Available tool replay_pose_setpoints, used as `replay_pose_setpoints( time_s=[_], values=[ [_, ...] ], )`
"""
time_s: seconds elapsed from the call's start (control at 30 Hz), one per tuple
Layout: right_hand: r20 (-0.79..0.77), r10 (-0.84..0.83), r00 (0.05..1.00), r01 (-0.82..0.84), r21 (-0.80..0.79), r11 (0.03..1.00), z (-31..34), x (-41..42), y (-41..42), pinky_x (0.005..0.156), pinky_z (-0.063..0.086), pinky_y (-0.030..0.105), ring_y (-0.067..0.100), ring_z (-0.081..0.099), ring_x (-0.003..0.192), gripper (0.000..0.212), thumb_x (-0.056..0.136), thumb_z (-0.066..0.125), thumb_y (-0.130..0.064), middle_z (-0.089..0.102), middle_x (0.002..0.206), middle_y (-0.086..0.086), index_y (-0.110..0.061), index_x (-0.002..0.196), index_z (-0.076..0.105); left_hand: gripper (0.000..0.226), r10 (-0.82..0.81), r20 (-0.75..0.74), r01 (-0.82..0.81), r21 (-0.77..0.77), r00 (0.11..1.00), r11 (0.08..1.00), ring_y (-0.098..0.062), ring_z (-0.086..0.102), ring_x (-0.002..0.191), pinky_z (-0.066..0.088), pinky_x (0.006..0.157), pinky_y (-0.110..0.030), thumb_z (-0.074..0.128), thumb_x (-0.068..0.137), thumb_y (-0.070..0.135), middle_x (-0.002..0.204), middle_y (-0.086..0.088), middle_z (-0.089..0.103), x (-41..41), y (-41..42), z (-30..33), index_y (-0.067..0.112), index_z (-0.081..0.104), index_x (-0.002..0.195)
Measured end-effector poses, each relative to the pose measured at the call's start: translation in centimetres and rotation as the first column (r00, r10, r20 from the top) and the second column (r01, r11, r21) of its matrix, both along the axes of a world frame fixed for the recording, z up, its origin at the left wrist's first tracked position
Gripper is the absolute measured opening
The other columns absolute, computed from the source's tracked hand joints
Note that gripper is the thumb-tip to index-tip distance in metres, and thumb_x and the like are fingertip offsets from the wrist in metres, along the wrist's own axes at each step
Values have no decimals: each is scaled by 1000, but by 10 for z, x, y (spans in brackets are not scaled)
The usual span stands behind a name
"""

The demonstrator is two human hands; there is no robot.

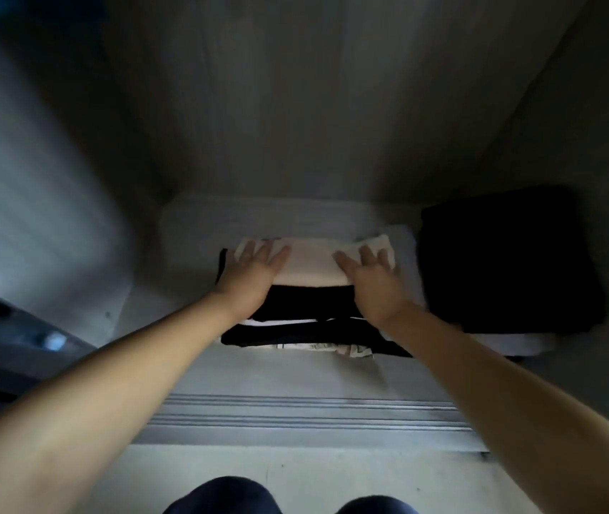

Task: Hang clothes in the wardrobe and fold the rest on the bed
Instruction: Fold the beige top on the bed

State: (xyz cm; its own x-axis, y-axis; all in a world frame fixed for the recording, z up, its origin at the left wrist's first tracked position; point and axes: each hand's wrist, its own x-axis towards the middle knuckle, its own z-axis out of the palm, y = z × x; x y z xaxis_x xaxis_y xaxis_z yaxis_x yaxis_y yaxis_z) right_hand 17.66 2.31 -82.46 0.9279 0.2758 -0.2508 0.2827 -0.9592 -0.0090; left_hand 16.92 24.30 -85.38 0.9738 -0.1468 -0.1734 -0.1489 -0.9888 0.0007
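Note:
I look down into the bottom of a wardrobe (295,105). A folded white cloth (314,263) lies on top of a small stack of folded black garments (306,304) on the wardrobe floor. My left hand (252,274) rests flat on the cloth's left end, fingers spread. My right hand (371,280) lies flat on its right end, fingers apart. Neither hand grips anything. Under the stack a patterned light fabric (347,349) peeks out at the front.
A larger folded black pile (506,261) sits to the right on white fabric (510,345). A pale folded item (258,217) lies behind the stack. The sliding-door track (306,417) runs across the front. A dark object (10,339) is at the left. My knees (221,497) show below.

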Motion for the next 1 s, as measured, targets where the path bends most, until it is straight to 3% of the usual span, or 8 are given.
replay_pose_setpoints(
  time_s=[0.07,0.17,0.3,0.4,0.5,0.63,0.8,1.0],
  values=[
    [-30,13,999,-13,-30,999,-38,-21,-4,111,11,63,50,-6,142,80,92,44,-11,-9,158,19,-35,152,-4,90,-57,-91,58,11,994,998,-36,-2,146,10,114,-55,26,80,-10,161,-6,-7,-17,3,-39,32,-8,151],
    [-53,35,998,-35,0,999,-64,-35,-13,110,-1,66,46,-27,138,98,89,54,-45,-34,152,15,-39,143,-29,98,-50,-231,41,-46,972,998,-32,-24,143,2,113,-56,40,84,-5,155,-3,-30,-30,4,-68,35,-27,144],
    [-165,14,986,-34,-118,992,-50,-32,-9,109,-9,65,45,-30,137,102,86,53,-57,-39,150,13,-39,141,-32,91,-41,-361,37,-17,932,999,-30,-27,142,-3,112,-60,37,89,5,153,-5,-35,-36,0,-49,35,-29,143],
    [-318,-11,948,-57,-204,977,-5,-27,-3,108,-8,66,43,-23,141,98,87,56,-52,-30,155,12,-38,148,-20,93,-27,-425,34,9,905,999,-28,-23,144,-4,112,-60,43,88,2,156,-5,-28,-47,-8,-2,33,-22,148],
    [-399,-15,917,-66,-187,980,55,-34,-2,111,-2,65,37,-5,146,82,91,51,-46,-1,161,11,-31,152,-1,85,-107,-376,130,37,920,991,-28,-15,146,-2,114,-58,41,90,3,159,-6,-18,-59,-21,57,28,-14,151],
    [-377,-24,926,-12,-94,996,155,-48,-10,101,40,44,31,45,126,52,94,45,-32,47,137,13,-17,142,33,68,-118,-310,129,15,943,991,-26,12,146,9,117,-50,38,95,12,159,-10,12,-68,-40,152,20,3,153],
    [-433,-52,900,16,-86,996,287,-73,-16,94,48,38,32,53,120,44,97,40,-30,53,133,14,-15,138,39,53,-64,-328,26,-117,943,993,-29,45,124,38,97,-38,35,98,18,139,-10,45,-95,-64,280,15,23,150],
    [-381,-46,924,19,-74,997,427,-91,-17,87,48,36,32,56,116,39,96,43,-30,56,129,13,-16,132,47,39,18,-337,-93,-208,941,974,-31,57,111,47,83,-35,31,99,21,125,-13,58,-111,-72,418,11,41,136]
  ],
)
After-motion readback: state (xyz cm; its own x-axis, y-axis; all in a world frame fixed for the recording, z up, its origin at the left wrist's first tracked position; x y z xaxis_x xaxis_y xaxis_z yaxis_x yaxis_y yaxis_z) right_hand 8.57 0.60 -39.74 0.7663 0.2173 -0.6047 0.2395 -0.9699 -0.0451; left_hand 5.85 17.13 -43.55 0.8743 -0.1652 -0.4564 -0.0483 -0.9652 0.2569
